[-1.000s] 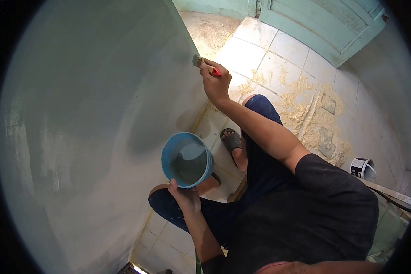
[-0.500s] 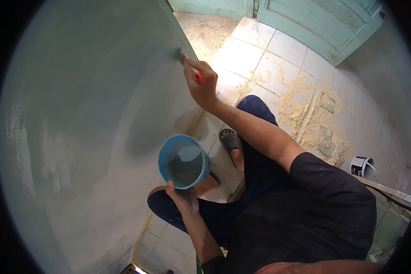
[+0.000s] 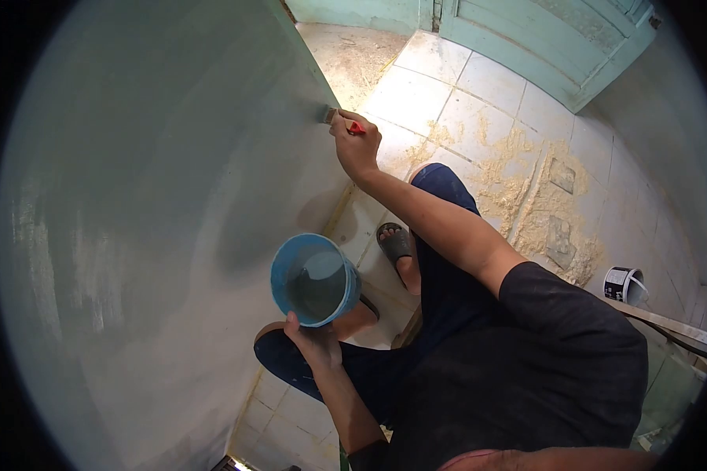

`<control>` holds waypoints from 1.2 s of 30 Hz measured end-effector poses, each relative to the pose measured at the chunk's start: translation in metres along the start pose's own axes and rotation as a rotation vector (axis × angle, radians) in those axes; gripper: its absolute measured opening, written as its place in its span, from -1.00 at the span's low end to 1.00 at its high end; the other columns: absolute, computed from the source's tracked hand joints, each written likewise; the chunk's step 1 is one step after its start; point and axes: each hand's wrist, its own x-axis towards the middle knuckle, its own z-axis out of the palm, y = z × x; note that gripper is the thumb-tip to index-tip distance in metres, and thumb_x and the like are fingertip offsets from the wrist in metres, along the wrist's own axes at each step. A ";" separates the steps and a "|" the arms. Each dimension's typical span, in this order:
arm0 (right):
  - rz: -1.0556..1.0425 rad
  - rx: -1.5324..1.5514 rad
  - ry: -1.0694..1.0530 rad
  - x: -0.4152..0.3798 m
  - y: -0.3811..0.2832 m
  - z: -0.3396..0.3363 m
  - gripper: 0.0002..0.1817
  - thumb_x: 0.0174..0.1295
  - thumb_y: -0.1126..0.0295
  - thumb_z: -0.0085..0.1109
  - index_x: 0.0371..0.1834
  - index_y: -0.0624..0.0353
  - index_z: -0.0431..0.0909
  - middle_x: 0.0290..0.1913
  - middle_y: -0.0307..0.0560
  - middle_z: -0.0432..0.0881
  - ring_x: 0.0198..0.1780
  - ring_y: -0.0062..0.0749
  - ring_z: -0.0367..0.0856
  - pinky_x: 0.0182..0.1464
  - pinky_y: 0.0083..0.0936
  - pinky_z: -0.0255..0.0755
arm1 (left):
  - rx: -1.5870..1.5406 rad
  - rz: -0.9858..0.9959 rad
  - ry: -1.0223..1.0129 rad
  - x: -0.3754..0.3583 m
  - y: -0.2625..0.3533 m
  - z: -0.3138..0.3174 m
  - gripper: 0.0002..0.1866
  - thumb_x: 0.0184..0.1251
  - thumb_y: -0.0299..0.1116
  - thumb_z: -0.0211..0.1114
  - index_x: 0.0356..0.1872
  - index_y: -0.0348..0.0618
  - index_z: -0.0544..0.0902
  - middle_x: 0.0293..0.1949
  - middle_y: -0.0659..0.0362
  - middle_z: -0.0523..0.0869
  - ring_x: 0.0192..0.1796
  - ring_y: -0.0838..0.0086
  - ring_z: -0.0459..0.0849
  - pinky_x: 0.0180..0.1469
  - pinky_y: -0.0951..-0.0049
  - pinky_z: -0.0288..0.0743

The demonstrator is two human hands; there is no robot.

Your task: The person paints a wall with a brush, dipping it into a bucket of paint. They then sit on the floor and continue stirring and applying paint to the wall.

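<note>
Paint covers the big pale green upright panel point(image 3: 157, 196) that fills the left of the view, with thinner, streaky patches near its left side. Right of that, in the near middle, the left hand point(image 3: 314, 339) grips the round blue plastic pot of green paint point(image 3: 314, 279) from below, fingers wrapped about its base, the pot tipped a little toward the panel. Farther off and to the right, the right hand point(image 3: 358, 149) is closed around the small red-handled paintbrush point(image 3: 339, 120), whose bristles touch the panel's right edge. Beyond it lie the tiled floor strewn with sawdust point(image 3: 526, 196), the pale green door point(image 3: 550, 47) at the far side, and a small white and black tin point(image 3: 623, 285) on the floor at the right. The likeliest mishap, as I judge it, is a spill: the pot is held by its base alone and leans, so a jolt could slop paint onto the knees or tiles; a brush working the very edge could also slip off and drip on the floor. Compared with half a second ago, the brush sits lower and nearer the panel's edge, and the pot has barely shifted.
</note>
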 end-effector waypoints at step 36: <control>0.016 0.580 -0.006 0.012 -0.086 0.018 -0.66 0.47 0.45 0.26 0.12 0.58 0.67 -0.11 0.15 0.81 -0.15 -0.32 0.85 0.05 -0.49 0.77 | -0.032 0.020 0.004 -0.004 0.004 0.004 -0.12 0.40 0.30 0.28 0.50 -0.19 0.42 0.48 0.08 0.49 0.54 0.22 0.41 0.53 0.07 0.27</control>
